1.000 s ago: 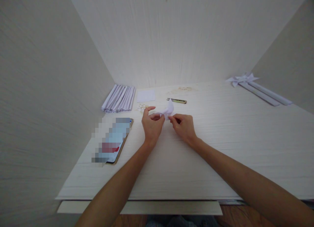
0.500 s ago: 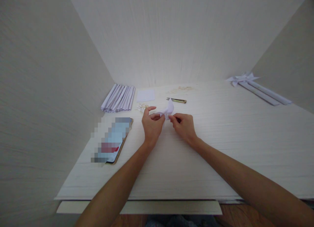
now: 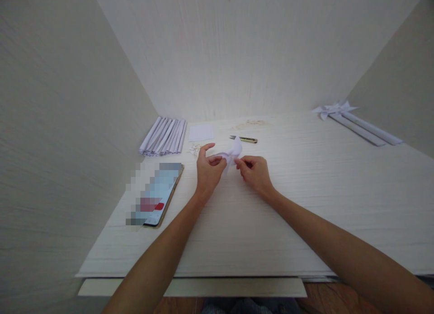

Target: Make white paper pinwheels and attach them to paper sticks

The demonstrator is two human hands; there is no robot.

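A small folded white paper piece [image 3: 233, 151] is held between both hands just above the white table [image 3: 305, 192]. My left hand [image 3: 208, 171] pinches its left end with thumb and fingers, the index finger raised. The right end is pinched by my right hand [image 3: 256, 174] with curled fingers. Most of the paper's lower part is hidden behind the fingers.
A phone [image 3: 158, 194] lies left of my hands. Behind it sits a stack of folded white paper strips [image 3: 164, 136], a square white sheet [image 3: 201, 132] and a small cutter [image 3: 244, 139]. A paper pinwheel on long strips [image 3: 352, 119] lies at the far right. Walls close in on three sides.
Both hands have lifted slightly and moved a little away from me with the paper; the paper's upper flap has tilted a bit. Nothing else has moved.
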